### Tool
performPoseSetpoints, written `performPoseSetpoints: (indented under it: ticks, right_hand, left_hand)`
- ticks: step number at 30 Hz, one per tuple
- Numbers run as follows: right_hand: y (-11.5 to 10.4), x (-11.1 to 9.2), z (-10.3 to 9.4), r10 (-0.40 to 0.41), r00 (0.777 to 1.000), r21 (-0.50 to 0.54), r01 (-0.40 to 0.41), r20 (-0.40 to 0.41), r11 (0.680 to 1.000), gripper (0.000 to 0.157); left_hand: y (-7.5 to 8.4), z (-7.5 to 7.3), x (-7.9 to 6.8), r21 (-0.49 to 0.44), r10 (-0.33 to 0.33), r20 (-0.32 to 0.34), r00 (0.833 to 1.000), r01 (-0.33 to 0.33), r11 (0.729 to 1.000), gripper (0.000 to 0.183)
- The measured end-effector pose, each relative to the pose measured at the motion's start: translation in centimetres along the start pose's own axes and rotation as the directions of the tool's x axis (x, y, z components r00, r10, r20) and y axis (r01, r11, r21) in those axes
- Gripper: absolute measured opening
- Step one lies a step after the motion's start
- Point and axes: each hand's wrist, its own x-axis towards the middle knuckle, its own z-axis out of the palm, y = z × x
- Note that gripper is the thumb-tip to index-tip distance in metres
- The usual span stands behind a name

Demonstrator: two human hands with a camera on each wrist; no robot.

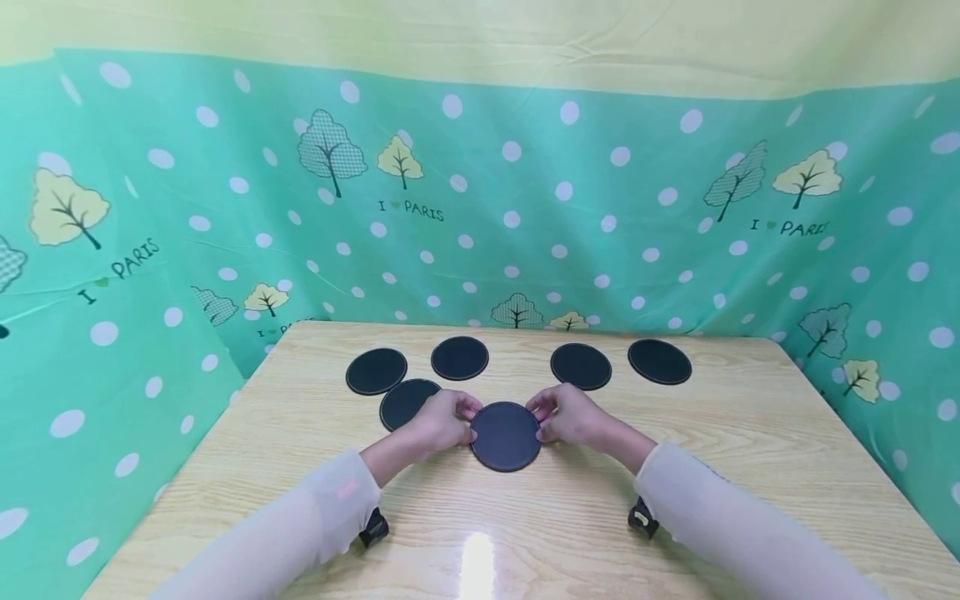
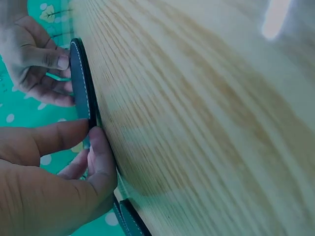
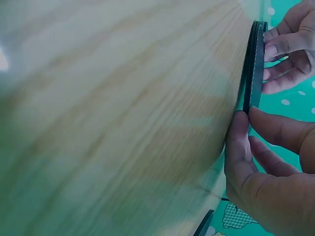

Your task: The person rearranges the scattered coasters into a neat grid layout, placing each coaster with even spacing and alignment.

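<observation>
A round black coaster [image 1: 506, 436] with pale stitching round its rim is at the middle of the wooden table. My left hand [image 1: 446, 419] pinches its left edge between thumb and fingers. On the opposite edge, my right hand [image 1: 570, 415] has the same kind of pinch. In the left wrist view the coaster [image 2: 81, 81] appears edge-on, with a dark layer under it; whether that is a second coaster or a reflection I cannot tell. Another black coaster [image 1: 403, 404] lies just behind my left hand, which partly covers it.
Toward the back of the table [image 1: 750, 467] lie more black coasters: one at far left [image 1: 377, 371], one left of centre [image 1: 460, 358], one right of centre [image 1: 581, 366] and one at back right [image 1: 659, 361]. A green dotted curtain [image 1: 510, 183] hangs behind and at both sides.
</observation>
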Motion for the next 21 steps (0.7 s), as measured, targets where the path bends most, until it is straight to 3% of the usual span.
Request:
performPoseSetpoints:
  ticks: [9,21]
  right_hand:
    - [0.15,0.28,0.12,-0.022,1.0,-0.049,0.022,-0.001,0.999,0.044]
    - [0.1,0.04,-0.04,-0.048,0.999,-0.069,0.049,0.01,0.996,0.043]
  left_hand:
    - [0.16,0.27,0.28,0.115,0.009,-0.012,1.0,-0.008,0.993,0.044]
    - [-0.1,0.19,0.15,0.088,0.01,-0.002,1.0,-0.009,0.996,0.047]
